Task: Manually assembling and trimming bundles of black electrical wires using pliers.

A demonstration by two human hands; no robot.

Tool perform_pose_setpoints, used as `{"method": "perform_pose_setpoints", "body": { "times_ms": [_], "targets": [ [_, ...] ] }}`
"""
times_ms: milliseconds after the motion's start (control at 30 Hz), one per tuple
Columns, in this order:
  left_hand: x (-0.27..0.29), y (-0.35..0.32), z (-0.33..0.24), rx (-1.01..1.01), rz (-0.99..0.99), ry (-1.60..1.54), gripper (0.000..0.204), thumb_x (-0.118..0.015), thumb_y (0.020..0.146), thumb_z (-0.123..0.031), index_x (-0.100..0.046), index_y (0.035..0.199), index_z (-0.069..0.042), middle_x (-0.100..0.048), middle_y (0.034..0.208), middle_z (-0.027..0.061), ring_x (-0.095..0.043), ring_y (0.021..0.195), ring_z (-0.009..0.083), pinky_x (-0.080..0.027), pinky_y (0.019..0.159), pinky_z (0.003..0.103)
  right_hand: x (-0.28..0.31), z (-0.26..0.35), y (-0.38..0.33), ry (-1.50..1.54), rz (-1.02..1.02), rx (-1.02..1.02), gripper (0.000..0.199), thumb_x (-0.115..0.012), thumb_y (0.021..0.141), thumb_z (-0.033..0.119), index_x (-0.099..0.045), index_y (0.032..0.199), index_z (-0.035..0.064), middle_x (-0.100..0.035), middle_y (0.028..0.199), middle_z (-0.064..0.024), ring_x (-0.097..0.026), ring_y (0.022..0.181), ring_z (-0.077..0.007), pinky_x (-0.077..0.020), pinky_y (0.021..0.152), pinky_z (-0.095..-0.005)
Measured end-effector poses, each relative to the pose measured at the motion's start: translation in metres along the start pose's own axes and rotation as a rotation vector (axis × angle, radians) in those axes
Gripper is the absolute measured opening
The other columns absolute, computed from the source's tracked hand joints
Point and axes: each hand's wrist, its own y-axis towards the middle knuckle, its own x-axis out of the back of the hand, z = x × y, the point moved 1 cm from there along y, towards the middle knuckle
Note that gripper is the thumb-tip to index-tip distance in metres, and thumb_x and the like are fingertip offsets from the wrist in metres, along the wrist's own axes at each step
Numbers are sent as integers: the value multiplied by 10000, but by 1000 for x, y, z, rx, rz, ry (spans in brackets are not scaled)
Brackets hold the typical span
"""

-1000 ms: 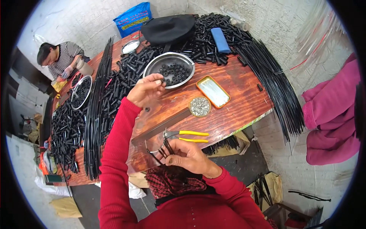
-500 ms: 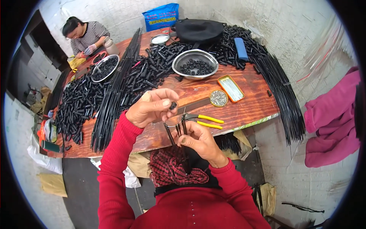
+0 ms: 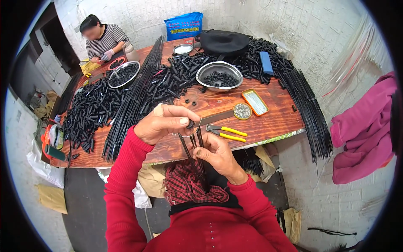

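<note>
My left hand [image 3: 161, 128] pinches a small black round part [image 3: 190, 124] between thumb and fingers, just above the rod tips. Closed around a few thin black rods [image 3: 186, 147] is my right hand [image 3: 218, 157], its thumb pressed along them. The rods stand roughly upright and a thin light wire passes by their upper ends. Whether the wire runs through the black part I cannot tell. A red checked cloth [image 3: 180, 185] lies in my lap below. Pincers [image 3: 228, 132] with yellow handles rest on the table right of my hands.
On the wooden table [image 3: 268, 115] stand a metal bowl [image 3: 218, 87] of black parts, a dish of metal bits [image 3: 242, 111] and an orange tray [image 3: 256, 102]. Black tubes [image 3: 168, 80] are heaped behind long rod bundles [image 3: 134, 101]. Another person [image 3: 105, 40] sits far left.
My left hand has lowered the black part closer to the rod tips. The right hand keeps its grip. The view has shifted slightly, and the other person's head is raised more.
</note>
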Motion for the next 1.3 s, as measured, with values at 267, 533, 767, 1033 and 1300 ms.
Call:
{"method": "perform_pose_setpoints", "body": {
  "times_ms": [267,533,767,1033,1300],
  "targets": [
    [-4,2,5,-53,81,39,319,-665,873,-249,-617,1058,6,-604,853,48,-545,773,114,-421,702,242,-3,6,-3,12,-18,30,277,-650,917,235,-574,1046,2,-596,925,-22,-546,801,-82,-453,716,-237],
    [-5,9,13,-56,-3,-12,274,-666,884,-237,-601,1038,-20,-600,857,64,-533,755,140,-423,695,261,3,8,-3,64,-30,33,278,-645,922,238,-569,1045,2,-595,938,-20,-550,798,-85,-455,714,-237],
    [7,19,21,-32,35,-169,184,-667,886,-197,-579,924,-41,-610,854,63,-539,761,132,-446,723,270,9,1,1,59,-34,-6,276,-635,929,225,-564,1070,-2,-603,955,-26,-557,801,-89,-459,727,-239],
    [7,28,25,-13,-32,-122,203,-695,865,-206,-536,852,-80,-574,782,-9,-525,709,82,-436,652,249,12,0,12,100,-40,-9,263,-639,925,195,-559,1082,-1,-610,997,-35,-556,809,-91,-461,724,-243],
    [5,23,19,-18,-57,-55,167,-703,861,-166,-559,822,-89,-584,779,-31,-525,723,43,-413,672,216,12,-1,13,89,-31,-14,254,-638,925,190,-559,1076,2,-612,971,-28,-560,805,-87,-464,719,-240]
  ]
}}
